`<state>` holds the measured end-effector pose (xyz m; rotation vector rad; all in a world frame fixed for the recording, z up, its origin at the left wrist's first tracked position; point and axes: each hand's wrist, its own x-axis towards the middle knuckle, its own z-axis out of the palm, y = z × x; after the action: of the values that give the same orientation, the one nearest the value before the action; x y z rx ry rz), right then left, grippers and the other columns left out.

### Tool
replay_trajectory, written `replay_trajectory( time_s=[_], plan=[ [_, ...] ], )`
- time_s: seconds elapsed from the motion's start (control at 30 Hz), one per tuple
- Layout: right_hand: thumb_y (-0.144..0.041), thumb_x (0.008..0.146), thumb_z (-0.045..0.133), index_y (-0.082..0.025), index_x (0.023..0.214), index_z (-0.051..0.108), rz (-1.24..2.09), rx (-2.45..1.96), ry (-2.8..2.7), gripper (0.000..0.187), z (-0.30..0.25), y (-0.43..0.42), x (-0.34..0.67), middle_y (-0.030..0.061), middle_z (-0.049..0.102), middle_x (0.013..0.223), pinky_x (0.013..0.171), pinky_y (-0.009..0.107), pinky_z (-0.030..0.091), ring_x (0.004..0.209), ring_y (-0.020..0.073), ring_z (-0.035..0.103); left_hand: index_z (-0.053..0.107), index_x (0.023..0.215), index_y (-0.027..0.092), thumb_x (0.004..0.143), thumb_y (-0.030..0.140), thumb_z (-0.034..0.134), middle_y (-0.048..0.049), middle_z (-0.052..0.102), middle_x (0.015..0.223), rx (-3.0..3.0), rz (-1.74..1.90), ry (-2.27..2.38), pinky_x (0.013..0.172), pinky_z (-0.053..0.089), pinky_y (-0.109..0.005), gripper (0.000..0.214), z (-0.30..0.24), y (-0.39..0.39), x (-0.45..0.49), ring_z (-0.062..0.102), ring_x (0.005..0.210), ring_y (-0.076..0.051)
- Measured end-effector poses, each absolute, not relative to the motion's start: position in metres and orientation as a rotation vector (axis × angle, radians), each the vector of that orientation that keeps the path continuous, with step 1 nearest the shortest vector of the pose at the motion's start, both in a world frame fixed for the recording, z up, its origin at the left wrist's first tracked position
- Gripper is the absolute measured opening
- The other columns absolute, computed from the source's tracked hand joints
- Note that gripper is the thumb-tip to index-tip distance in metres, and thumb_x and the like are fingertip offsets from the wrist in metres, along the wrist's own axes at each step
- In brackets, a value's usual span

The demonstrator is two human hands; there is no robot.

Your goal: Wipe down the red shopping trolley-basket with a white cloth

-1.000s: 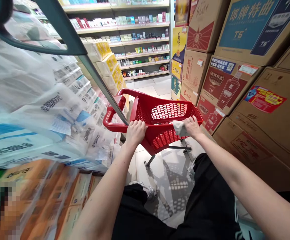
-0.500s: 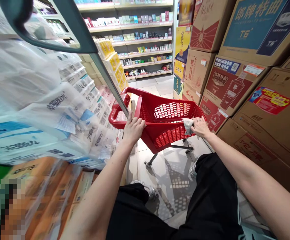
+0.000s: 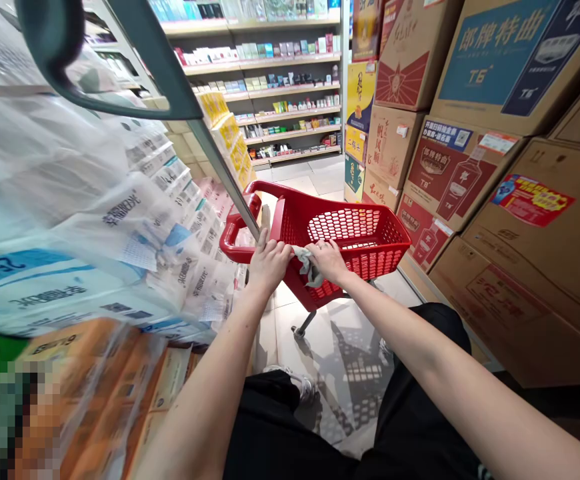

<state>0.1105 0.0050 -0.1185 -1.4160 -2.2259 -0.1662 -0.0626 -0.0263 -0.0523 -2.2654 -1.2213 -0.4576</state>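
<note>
A red plastic shopping cart with perforated basket walls stands in front of me, turned sideways. My left hand grips the near rim of its basket by the handle end. On the same rim, just to the right, my right hand presses a crumpled whitish cloth with curled fingers. Part of the cloth hangs down over the basket's side, close to my left hand's fingers. A grey pole with a dark looped handle rises at a slant beside the cart's handle and my left hand.
Plastic-wrapped white packs are piled at the left, with orange packs below. Cardboard boxes form a tall stack on the right. Stocked shelves stand at the back. Tiled floor shows under the cart.
My right hand has slid left along the cart's rim with the cloth, from the far end to beside my left hand. My left hand stays on the rim.
</note>
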Motion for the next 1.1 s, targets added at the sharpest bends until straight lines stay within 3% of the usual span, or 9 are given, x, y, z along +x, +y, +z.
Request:
replay_trajectory(
  time_s=[0.2, 0.47, 0.6, 0.73, 0.87, 1.1],
  plan=[
    [-0.038, 0.094, 0.041, -0.024, 0.109, 0.056, -0.258, -1.548, -2.249, 0.026, -0.140, 0.012, 0.182, 0.0070, 0.060, 0.100, 0.103, 0.047, 0.020, 0.096, 0.0210, 0.050, 0.061, 0.088, 0.020, 0.091, 0.025, 0.040, -0.0073, 0.060, 0.079, -2.293, -0.459, -1.202, 0.112, 0.023, -0.052, 0.023, -0.052, -0.029, -0.068, 0.054, 0.092, -0.024],
    [-0.034, 0.093, 0.040, -0.021, 0.113, 0.057, -0.435, -1.771, -2.187, 0.029, -0.168, 0.017, 0.284, 0.0114, 0.058, 0.106, 0.105, 0.053, 0.012, 0.100, 0.0256, 0.047, 0.062, 0.089, 0.020, 0.091, 0.022, 0.038, -0.0077, 0.058, 0.079, -2.223, -0.428, -1.196, 0.111, 0.023, -0.053, 0.024, -0.059, -0.030, -0.056, 0.053, 0.090, -0.025],
    [-0.034, 0.093, 0.038, -0.018, 0.111, 0.058, -0.425, -1.776, -2.110, 0.030, -0.169, 0.018, 0.263, 0.0138, 0.056, 0.109, 0.105, 0.051, 0.015, 0.103, 0.0265, 0.045, 0.062, 0.089, 0.019, 0.089, 0.021, 0.038, -0.0083, 0.058, 0.080, -2.213, -0.486, -1.226, 0.111, 0.023, -0.055, 0.024, -0.063, -0.026, -0.049, 0.053, 0.093, -0.026],
    [-0.038, 0.094, 0.037, -0.021, 0.114, 0.056, -0.336, -1.507, -2.207, 0.032, -0.153, 0.016, 0.185, 0.0104, 0.058, 0.102, 0.105, 0.048, 0.018, 0.098, 0.0247, 0.046, 0.061, 0.088, 0.019, 0.090, 0.022, 0.037, -0.0091, 0.058, 0.081, -2.226, -0.494, -1.254, 0.111, 0.022, -0.055, 0.025, -0.064, -0.024, -0.041, 0.052, 0.093, -0.026],
    [-0.030, 0.096, 0.031, -0.020, 0.114, 0.055, -0.290, -1.434, -2.170, 0.031, -0.137, 0.014, 0.138, 0.0106, 0.057, 0.103, 0.103, 0.044, 0.024, 0.098, 0.0234, 0.046, 0.061, 0.088, 0.019, 0.091, 0.024, 0.036, -0.0099, 0.059, 0.082, -2.273, -0.508, -1.257, 0.110, 0.020, -0.057, 0.025, -0.062, -0.023, -0.037, 0.052, 0.095, -0.028],
    [-0.022, 0.092, 0.037, -0.020, 0.117, 0.055, -0.304, -1.665, -2.194, 0.031, -0.162, 0.019, 0.257, 0.0110, 0.057, 0.107, 0.107, 0.048, 0.016, 0.103, 0.0241, 0.047, 0.058, 0.090, 0.020, 0.092, 0.026, 0.036, -0.0080, 0.058, 0.082, -2.238, -0.470, -1.229, 0.110, 0.023, -0.052, 0.023, -0.062, -0.022, -0.040, 0.053, 0.094, -0.026]
  ],
)
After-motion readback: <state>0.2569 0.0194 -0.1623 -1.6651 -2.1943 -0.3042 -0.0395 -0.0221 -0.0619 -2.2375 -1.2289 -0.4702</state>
